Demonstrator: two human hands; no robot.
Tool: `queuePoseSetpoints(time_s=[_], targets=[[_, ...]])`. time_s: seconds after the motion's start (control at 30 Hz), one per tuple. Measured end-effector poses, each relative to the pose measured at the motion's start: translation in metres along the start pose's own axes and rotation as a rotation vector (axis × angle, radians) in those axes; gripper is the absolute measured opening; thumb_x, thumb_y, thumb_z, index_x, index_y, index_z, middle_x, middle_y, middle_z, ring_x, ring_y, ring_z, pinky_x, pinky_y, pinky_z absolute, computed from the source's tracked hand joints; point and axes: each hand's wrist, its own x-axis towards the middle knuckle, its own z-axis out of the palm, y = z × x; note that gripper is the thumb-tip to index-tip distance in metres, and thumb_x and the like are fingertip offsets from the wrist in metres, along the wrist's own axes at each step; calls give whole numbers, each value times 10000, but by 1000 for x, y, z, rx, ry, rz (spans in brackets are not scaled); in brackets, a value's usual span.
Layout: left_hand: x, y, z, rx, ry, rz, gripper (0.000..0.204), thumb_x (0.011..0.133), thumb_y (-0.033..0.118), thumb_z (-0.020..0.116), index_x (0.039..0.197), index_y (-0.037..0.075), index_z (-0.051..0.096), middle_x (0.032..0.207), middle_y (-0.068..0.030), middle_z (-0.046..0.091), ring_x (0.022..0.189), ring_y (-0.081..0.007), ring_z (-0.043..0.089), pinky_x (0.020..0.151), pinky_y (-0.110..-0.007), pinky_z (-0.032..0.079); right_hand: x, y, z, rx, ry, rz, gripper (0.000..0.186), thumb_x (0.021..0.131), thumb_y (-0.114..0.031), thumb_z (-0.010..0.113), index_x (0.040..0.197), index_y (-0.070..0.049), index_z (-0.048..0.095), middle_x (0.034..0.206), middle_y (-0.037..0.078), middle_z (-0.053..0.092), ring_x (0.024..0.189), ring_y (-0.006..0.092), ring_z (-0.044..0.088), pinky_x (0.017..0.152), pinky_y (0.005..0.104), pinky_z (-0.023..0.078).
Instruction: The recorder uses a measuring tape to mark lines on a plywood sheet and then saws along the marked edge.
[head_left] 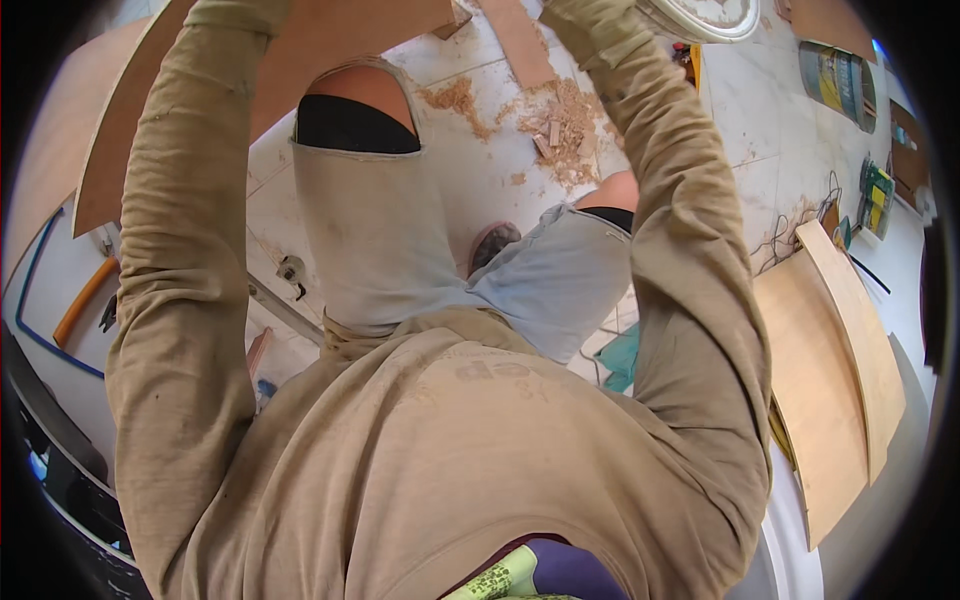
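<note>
A tiled floor (750,110) underlies the workplace. A large brown board (335,40) extends at far left, passing behind the left sleeve (185,200); two pale panels (810,370) overlap at right. Wood shavings (568,135) lie at far centre. Both hands are out of view; their grip cannot be told. Good handling probably requires even support for the board and footing free of shavings.

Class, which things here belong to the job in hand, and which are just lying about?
Probably the job (grip unseen):
large, flat brown wooden sheet beside the tan fabric left sleeve

Seemingly lying about:
pale, flat wooden panels
orange, rod-shaped handle
heaped tan wood shavings
</note>
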Motion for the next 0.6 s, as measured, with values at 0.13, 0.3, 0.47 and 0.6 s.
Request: queuePoseSetpoints(time_s=[0.13, 0.3, 0.47, 0.6], targets=[[-11, 15, -7, 74, 163, 50, 446, 711, 262, 708, 1118, 84, 672, 1104, -189, 717, 1076, -378, 662, 933, -489, 498, -16, -5, 22, -369, 277, -118, 452, 1052, -388, 456, 1239, 15, 539, 968, 300, 687, 877, 460, 675, 782, 529, 520], [-1, 29, -20, 128, -87, -108, 460, 705, 272, 738, 1109, 61, 674, 1110, -214, 711, 1077, -393, 660, 912, -507, 506, -12, -23, 37, -433, 369, -6, 423, 1057, -376, 443, 1141, 0, 620, 970, 315, 685, 913, 498, 658, 789, 546, 520], [8, 10, -16, 133, -151, -88, 717, 753, 442, 752, 1403, 231, 537, 1282, -159, 663, 1220, -392, 593, 1049, -502, 448, -7, -31, 38, -34, 474, -101, 530, 1027, -454, 463, 1340, -32, 531, 994, 342, 678, 958, 546, 641, 837, 588, 510], [35, -15, 5, 126, -171, -97, 802, 720, 418, 785, 1440, 186, 518, 1361, -118, 629, 1285, -311, 574, 1075, -466, 444, -41, -29, 39, -4, 448, -74, 495, 1031, -429, 472, 1370, -73, 531, 1035, 332, 675, 963, 519, 653, 808, 566, 518]])
